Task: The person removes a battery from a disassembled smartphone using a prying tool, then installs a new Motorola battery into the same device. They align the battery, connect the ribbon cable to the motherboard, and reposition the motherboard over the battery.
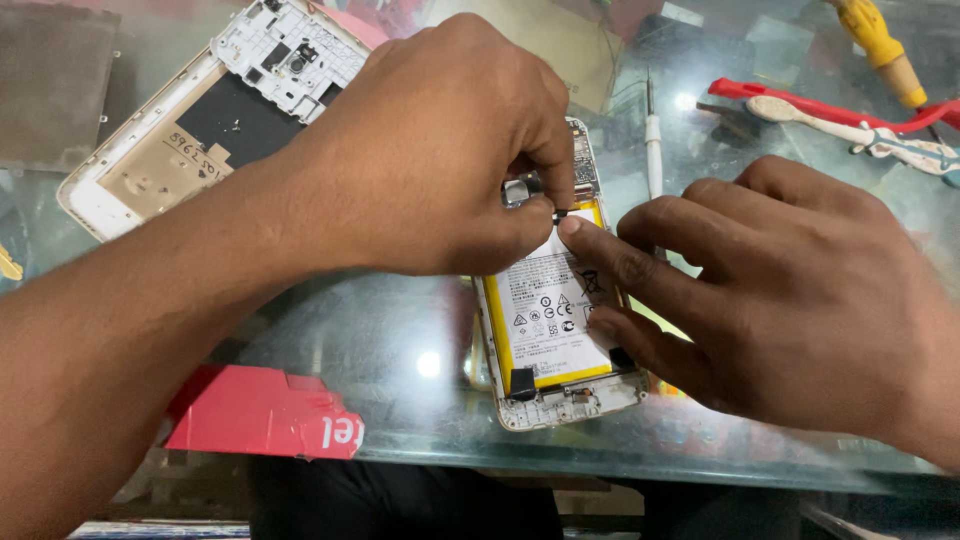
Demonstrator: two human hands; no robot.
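Head view: a small black connector (560,213) is pinched by the left hand (430,150) over the opened phone (550,330). The battery (545,310) is steadied by the right hand's (790,300) spread fingers, nothing gripped. A gentle, straight lift is judged best.

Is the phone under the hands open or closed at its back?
Open: the phone shows its yellow-edged battery and bare circuit parts, and a separate back frame lies apart.

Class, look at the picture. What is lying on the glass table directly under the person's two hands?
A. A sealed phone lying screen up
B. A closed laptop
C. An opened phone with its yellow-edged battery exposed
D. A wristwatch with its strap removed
C. The left hand and right hand meet over an opened phone whose yellow-edged battery and circuit parts are exposed, on the glass table.
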